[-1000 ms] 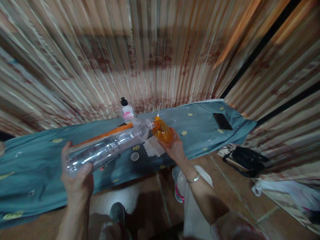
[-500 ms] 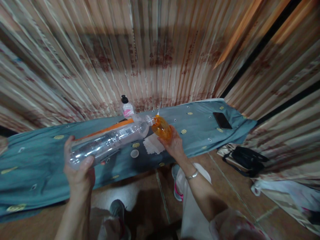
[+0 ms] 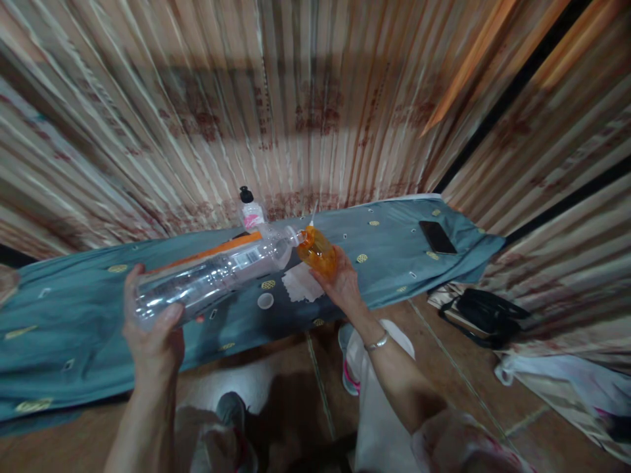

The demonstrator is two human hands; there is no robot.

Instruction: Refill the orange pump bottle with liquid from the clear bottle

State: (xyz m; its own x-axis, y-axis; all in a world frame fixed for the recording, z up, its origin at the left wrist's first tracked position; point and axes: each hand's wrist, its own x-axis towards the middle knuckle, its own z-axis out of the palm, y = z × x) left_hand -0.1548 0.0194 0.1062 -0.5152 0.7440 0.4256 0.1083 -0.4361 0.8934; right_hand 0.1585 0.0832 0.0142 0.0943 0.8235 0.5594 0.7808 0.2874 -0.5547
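My left hand (image 3: 156, 335) is wrapped round the base of a large clear plastic bottle (image 3: 211, 279), which is tilted on its side with its neck higher and toward the right. An orange label strip runs along its far side. My right hand (image 3: 340, 279) grips a small orange translucent bottle (image 3: 318, 251). The two bottles meet mouth to mouth; I cannot tell whether liquid passes between them. Below them on the cloth lie a small white cap (image 3: 265, 301) and a pale scalloped piece of tissue (image 3: 302, 284).
A pump bottle (image 3: 252, 213) with a black top and pink label stands at the back of the cloth-covered bench (image 3: 389, 243). A dark phone (image 3: 437, 237) lies at the right. A black bag (image 3: 486, 315) sits lower right. Striped curtains (image 3: 305, 98) hang behind.
Both hands and the two bottles have shifted very slightly left. The bottles remain mouth to mouth, and each hand keeps its hold.
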